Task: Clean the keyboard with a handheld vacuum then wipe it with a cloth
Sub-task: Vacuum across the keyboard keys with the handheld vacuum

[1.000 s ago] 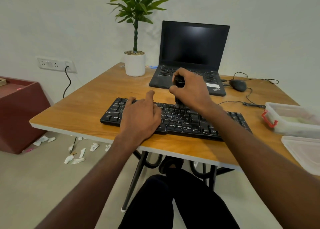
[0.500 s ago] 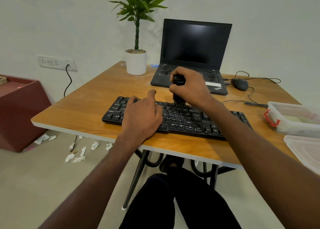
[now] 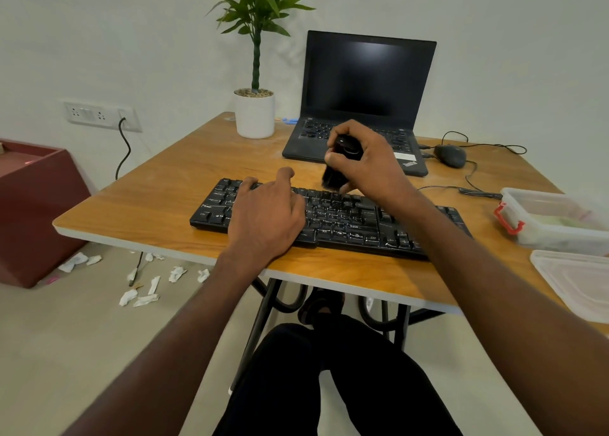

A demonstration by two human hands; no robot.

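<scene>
Your right hand is gripping the handheld vacuum, fingers + thumb curled round the black body. It's held roughly upright, brush end down over the back key rows, mid-kbd; can't tell if the bristles touch the keys. Your left hand lies palm-down on the left half of the keyboard, fingers relaxed and spread, pressing on it, holding nothing. Kbd sits on the wooden table, near the front edge, parallel to it. Behind it: open laptop, screen dark, w/ a potted plant to its left and a wired mouse to its right. Far right: clear plastic box w/ red clip, loose lid in front of it. Crumpled paper scraps on the floor, left of the table.
</scene>
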